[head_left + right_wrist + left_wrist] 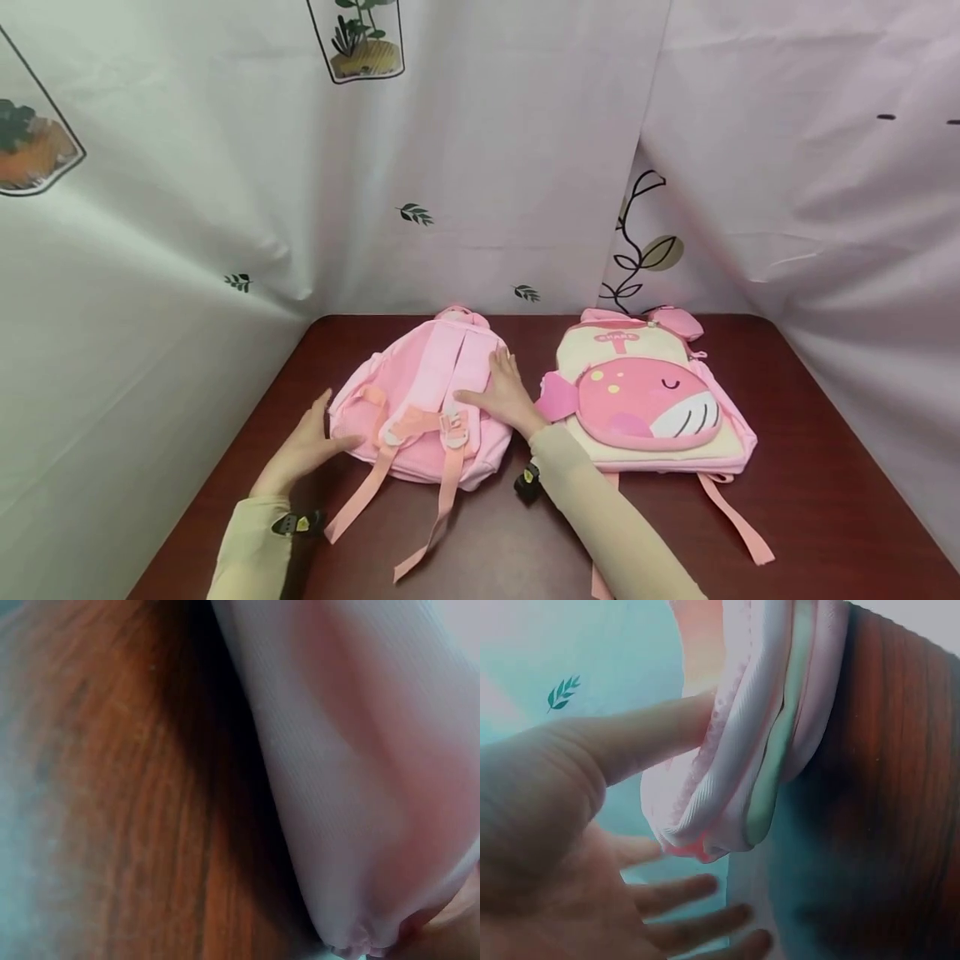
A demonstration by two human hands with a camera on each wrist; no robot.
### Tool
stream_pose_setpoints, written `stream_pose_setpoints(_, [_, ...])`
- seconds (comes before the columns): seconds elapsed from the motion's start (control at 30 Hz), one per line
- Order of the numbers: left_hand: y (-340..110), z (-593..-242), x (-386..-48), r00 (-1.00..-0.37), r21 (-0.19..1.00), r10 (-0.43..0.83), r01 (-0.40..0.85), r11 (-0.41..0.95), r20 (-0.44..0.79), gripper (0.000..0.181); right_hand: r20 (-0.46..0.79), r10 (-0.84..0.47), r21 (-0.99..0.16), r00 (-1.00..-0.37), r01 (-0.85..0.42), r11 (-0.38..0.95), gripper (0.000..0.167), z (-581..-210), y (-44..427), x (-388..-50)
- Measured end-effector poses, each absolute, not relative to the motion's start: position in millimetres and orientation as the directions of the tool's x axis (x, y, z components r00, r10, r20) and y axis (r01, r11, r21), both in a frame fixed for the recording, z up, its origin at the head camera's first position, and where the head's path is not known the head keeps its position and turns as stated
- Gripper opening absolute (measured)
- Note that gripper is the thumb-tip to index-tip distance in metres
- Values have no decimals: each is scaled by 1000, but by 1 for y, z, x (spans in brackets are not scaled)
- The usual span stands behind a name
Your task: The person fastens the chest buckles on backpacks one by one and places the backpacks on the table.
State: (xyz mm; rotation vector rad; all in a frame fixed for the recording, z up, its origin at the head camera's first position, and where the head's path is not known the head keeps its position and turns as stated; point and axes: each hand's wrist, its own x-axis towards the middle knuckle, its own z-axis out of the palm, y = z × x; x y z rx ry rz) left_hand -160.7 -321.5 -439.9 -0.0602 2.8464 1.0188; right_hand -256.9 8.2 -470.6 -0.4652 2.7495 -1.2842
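Note:
A pink backpack (401,358) lies on its front, its padded shoulder straps and dangling orange-pink webbing facing up. At its left edge is my left hand (303,450), fingers spread. The left wrist view shows that thumb (660,727) straight against the piped edge, with the other fingers apart below it. My right hand (513,396) rests on the backpack's right side, thumb over a shoulder strap and fingers lying along the edge. Only a sliver of that hand shows in the right wrist view, beside the bag's pink side fabric (315,772).
Right of my right hand lies a second backpack (648,408), cream and pink with a whale pocket, face up, its straps trailing forward. Both bags are on a dark red-brown wooden table (810,433). A pale printed cloth (480,150) hangs behind and at the sides.

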Motion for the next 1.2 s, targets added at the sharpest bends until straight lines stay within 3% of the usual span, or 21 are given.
stream_pose_setpoints(0.2, [-320, -440, -165, -994, 656, 112, 88, 749, 6, 104, 25, -321, -772, -947, -222, 595, 112, -463, 12, -239])
stream_pose_setpoints(0.43, [-316, -437, -167, -992, 665, 127, 98, 741, 5, 99, -18, -365, -745, -931, -231, 626, 108, -453, 17, -218])
stream_pose_setpoints(0.8, [-298, -434, -170, -997, 617, 73, 78, 783, 33, 87, -54, -470, -708, -881, -298, 640, 97, -449, 25, -250])
stream_pose_setpoints(1.2, [-285, -440, -184, -997, 596, 53, 79, 799, 60, 83, -68, -446, -742, -893, -254, 621, 88, -452, 30, -281])
